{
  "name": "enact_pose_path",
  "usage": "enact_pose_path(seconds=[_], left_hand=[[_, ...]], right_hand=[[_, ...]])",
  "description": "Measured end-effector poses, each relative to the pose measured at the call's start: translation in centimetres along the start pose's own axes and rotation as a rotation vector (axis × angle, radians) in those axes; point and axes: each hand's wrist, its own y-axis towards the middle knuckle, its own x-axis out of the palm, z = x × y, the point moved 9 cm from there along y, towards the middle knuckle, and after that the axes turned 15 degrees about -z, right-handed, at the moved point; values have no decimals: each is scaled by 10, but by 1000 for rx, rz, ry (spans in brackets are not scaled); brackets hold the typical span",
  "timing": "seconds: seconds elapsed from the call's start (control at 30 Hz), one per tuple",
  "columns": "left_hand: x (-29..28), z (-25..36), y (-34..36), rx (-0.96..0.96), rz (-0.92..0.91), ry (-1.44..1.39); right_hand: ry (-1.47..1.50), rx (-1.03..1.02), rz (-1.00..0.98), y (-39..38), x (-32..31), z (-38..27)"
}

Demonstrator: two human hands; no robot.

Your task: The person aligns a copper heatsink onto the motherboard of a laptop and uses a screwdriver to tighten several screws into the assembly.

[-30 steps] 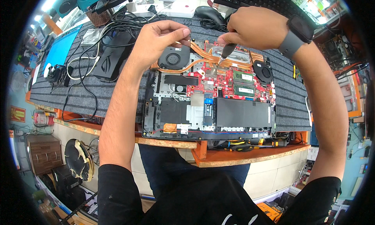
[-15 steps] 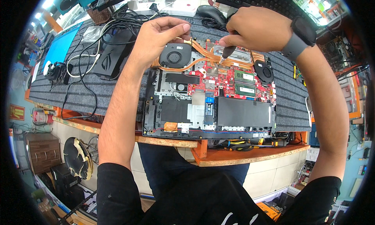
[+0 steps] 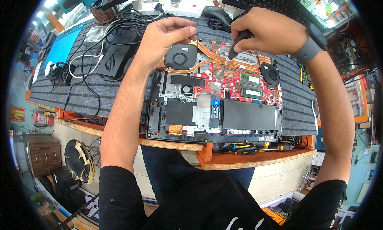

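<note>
An opened laptop [image 3: 249,114] lies on the striped mat, showing a red motherboard [image 3: 219,88], copper heat pipes [image 3: 207,50], a left fan [image 3: 179,59], a right fan [image 3: 269,73], two memory sticks [image 3: 250,92] and a dark battery [image 3: 243,116]. My right hand [image 3: 263,32] grips a dark-handled screwdriver [image 3: 241,43], its shaft pointing down onto the heat sink near the board's centre. My left hand [image 3: 167,40] is closed above the left fan at the end of the copper pipes; what is between its fingertips, if anything, is hidden.
A power brick [image 3: 115,62], tangled cables [image 3: 131,22] and a blue mat [image 3: 60,46] lie to the left. A mouse [image 3: 215,15] and keyboard [image 3: 263,2] are behind. Tools fill the shelf [image 3: 255,145] under the front edge. A torn stool [image 3: 77,162] stands below left.
My right hand has shifted slightly to the right, and more of the screwdriver handle shows beneath its fingers. My left hand has moved a little right and otherwise looks the same.
</note>
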Motion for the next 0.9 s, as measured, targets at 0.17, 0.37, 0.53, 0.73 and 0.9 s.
enact_pose_path(seconds=[0.17, 0.37, 0.53, 0.73, 0.9], left_hand=[[-5, 5, -2, 13, 45, -13], [0, 14, -2, 121, 3, -189], [-1, 15, 0, 165, -23, -241], [0, 16, -1, 174, -11, -225], [-2, 14, -1, 187, 0, -270]], right_hand=[[459, 142, 171, -31, -27, 21], [924, 190, 474, -51, -32, 33], [955, 155, 501, -47, -28, 35], [934, 167, 505, -47, -29, 34], [922, 39, 597, -47, -30, 30]])
